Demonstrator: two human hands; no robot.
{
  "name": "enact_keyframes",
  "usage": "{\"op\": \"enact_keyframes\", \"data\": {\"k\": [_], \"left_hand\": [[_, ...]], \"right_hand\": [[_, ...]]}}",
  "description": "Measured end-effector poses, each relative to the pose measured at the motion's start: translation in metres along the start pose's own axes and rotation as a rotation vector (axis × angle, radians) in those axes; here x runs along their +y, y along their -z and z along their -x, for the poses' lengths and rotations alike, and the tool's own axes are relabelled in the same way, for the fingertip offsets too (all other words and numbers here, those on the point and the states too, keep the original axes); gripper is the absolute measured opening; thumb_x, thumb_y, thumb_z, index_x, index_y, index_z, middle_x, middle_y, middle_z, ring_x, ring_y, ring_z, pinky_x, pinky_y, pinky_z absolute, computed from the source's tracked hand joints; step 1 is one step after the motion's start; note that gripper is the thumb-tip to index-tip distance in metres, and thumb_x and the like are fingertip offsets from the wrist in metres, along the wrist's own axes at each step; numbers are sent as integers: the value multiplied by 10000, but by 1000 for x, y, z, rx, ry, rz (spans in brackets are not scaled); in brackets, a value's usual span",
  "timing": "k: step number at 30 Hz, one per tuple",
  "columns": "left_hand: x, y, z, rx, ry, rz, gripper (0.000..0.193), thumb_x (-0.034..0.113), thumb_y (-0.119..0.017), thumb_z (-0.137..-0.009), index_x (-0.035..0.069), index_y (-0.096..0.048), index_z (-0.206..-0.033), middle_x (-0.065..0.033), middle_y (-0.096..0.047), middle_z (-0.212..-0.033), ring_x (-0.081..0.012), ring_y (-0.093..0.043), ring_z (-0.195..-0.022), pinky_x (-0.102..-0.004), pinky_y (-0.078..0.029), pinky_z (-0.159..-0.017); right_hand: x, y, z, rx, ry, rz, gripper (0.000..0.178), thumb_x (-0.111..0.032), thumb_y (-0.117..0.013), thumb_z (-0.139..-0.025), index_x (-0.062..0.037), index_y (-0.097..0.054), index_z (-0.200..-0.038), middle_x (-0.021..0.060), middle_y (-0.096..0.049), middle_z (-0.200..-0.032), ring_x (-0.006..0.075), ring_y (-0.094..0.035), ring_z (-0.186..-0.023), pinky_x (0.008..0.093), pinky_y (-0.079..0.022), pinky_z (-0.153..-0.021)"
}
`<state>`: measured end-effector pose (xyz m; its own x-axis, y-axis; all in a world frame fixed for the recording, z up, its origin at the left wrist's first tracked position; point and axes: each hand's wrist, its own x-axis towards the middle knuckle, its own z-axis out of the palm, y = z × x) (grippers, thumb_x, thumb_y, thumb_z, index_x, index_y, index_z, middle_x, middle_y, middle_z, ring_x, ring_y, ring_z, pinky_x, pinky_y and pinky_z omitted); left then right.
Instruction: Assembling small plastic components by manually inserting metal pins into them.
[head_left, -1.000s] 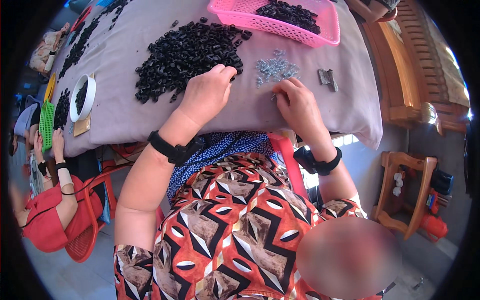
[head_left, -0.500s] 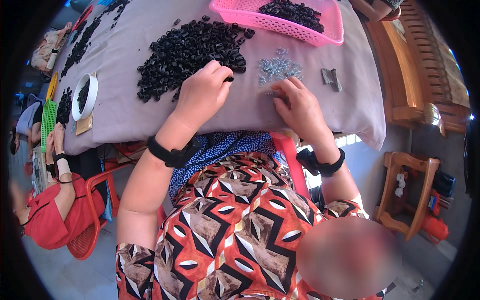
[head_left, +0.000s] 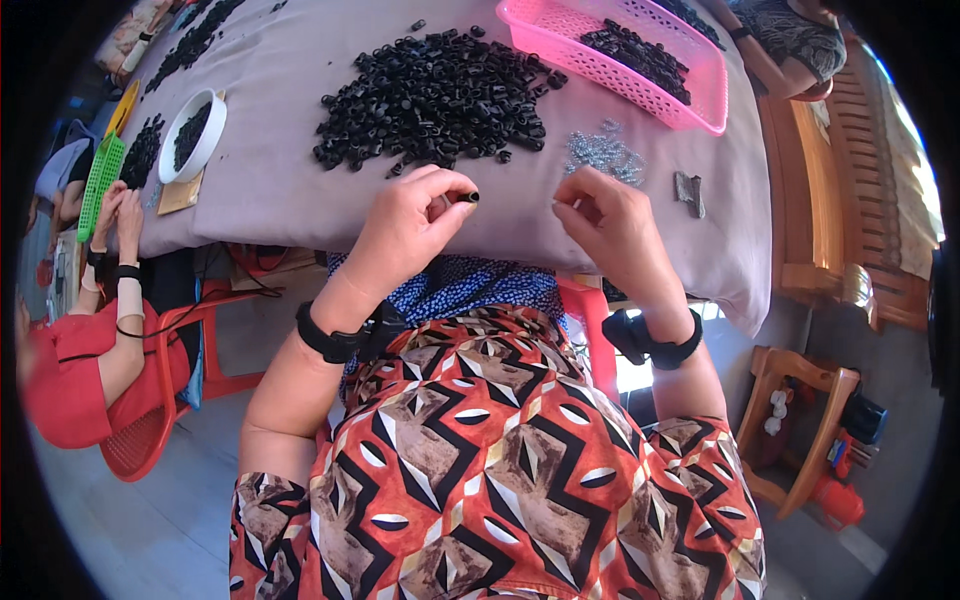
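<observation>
A small black hollow piece (head_left: pixel 472 197) is pinched between the thumb and fingers of the left hand (head_left: pixel 408 218), above the near edge of the cloth-covered bench (head_left: pixel 265 185), while the right hand (head_left: pixel 618 222) is held apart from it with thumb and fingertips drawn close, and whether they grip anything cannot be told. Just beyond the hands lie a pile of black pieces (head_left: pixel 430 100) and, to its right, small silvery coils (head_left: pixel 603 155), with a grey scrap (head_left: pixel 690 194) beside them and a pink basket (head_left: pixel 603 82) behind.
</observation>
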<state>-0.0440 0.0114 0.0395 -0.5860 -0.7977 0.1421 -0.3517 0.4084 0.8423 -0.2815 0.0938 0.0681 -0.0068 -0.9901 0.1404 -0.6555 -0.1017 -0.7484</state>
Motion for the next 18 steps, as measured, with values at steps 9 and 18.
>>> {"op": "enact_keyframes", "data": {"k": [9, 18], "left_hand": [[-2, 8, 26, 39, -5, 133, 155, 46, -681, -874, -19, -675, -1015, -110, -638, -873, -197, -624, -691, -299, -492, -634], [-23, 14, 42, 35, -8, 246, 144, 7, -673, -885, -41, -677, -1020, -57, -644, -889, -99, -607, -739, -243, -494, -665]], "right_hand": [[-39, -53, -26, -100, 232, -62, 71, -22, -654, -839, -1, -625, -900, 173, -634, -836, 381, -653, -805, 414, -519, -697], [-44, -73, -22, -239, -249, -473, 122, 14, -684, -835, 9, -661, -955, 104, -660, -832, 199, -674, -744, 297, -532, -670]]}}
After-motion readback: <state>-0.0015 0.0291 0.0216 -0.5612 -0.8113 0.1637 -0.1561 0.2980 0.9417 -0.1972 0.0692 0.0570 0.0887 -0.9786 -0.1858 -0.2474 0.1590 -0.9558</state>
